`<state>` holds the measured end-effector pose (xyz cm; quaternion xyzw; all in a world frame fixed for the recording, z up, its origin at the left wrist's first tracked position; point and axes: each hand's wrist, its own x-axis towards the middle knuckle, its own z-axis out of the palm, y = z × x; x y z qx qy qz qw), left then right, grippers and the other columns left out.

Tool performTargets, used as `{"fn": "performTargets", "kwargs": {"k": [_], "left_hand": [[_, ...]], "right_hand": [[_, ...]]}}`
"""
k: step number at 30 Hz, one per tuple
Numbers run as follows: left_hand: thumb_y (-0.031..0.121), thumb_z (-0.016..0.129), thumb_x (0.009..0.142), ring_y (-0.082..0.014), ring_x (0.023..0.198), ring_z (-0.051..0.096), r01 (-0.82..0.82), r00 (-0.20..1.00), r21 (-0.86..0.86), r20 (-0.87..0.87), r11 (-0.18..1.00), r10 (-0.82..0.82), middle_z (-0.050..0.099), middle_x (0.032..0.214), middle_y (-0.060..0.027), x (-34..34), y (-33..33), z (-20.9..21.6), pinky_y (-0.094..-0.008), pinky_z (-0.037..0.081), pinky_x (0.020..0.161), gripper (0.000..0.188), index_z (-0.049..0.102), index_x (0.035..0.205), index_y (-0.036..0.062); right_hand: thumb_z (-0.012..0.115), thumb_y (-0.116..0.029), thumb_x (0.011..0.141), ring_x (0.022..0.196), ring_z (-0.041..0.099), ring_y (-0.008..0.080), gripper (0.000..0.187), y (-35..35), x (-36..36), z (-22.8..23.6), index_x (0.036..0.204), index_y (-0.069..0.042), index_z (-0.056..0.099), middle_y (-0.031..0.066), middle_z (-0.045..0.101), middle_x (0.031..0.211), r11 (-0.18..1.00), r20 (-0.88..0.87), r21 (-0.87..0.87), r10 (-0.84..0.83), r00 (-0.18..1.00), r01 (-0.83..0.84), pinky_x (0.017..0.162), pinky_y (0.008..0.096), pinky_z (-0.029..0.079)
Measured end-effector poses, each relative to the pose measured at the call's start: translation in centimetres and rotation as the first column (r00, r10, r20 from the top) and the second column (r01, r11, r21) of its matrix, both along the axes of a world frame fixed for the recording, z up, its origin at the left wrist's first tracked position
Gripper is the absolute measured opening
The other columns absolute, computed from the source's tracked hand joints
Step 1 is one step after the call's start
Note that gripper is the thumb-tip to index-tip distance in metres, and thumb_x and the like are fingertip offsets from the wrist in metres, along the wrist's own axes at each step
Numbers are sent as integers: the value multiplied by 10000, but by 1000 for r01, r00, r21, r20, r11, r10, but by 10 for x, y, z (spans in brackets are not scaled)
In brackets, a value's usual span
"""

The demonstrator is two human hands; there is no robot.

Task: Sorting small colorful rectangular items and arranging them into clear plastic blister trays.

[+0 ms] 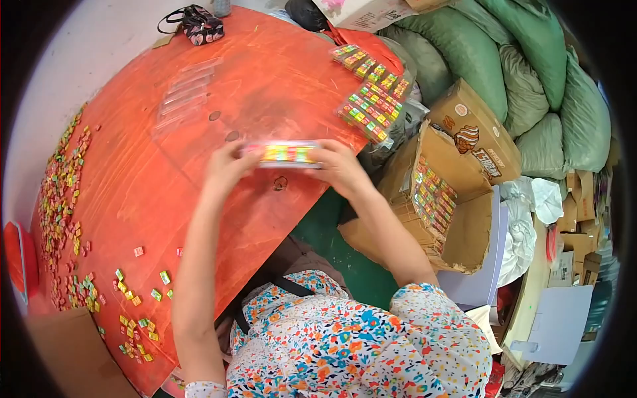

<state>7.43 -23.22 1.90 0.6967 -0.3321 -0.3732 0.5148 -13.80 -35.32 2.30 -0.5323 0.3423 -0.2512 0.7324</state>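
Note:
Between my two hands, over the red table (265, 79), is a clear plastic box (286, 154) with rows of small, brightly coloured wrapped sweets in it; it is slightly blurred. My left hand (229, 166) is closed on the box's left end. Gripping the right end is my right hand (338, 167). Just beyond lie empty clear plastic boxes (186, 96), set in a slanting row. Several filled boxes (373, 109) rest at the table's right edge.
Loose wrapped sweets (63, 192) are heaped along the table's left side, with more scattered nearer. To my right stands an open cardboard carton (474, 229) holding filled boxes. Green sacks (458, 46) pile up behind it. A patterned bag (202, 26) sits at the far edge.

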Motion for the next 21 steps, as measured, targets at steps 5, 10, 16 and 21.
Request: {"fn": "performTargets", "kwargs": {"k": [5,10,16,21], "left_hand": [[344,759,862,-215,1050,640,130,967,-231,-185,964,-175,639,1204,-180,-55,-58,-31,-319,530,829,696,499,1371,-52],[309,724,891,-271,1139,626,223,974,-193,75,956,-212,630,1222,-245,-74,-44,-54,-375,517,936,668,473,1374,-78],[98,660,917,-185,1066,639,249,968,-228,75,941,-238,655,1174,-119,-76,6,-55,-331,527,919,425,553,1316,-2],[101,674,888,-200,967,691,252,956,-305,225,918,-188,690,1067,-128,-89,18,-49,-336,558,848,367,613,1238,11]], "right_hand": [[659,-91,898,851,653,168,218,-33,-63,-30,1082,8,596,91,653,1007,919,119,257,-336,934,298,703,285,604],[658,-98,912,882,644,157,222,-65,-80,-57,1103,-6,594,73,651,1025,853,142,316,-476,868,416,728,268,603],[625,-130,956,1031,632,238,308,-87,-79,-69,1219,5,536,132,630,1168,856,252,331,-487,836,398,831,318,589],[619,-282,979,1115,567,255,380,-67,-92,-61,1221,-9,513,129,572,1177,836,228,363,-508,831,412,951,386,528]]}}
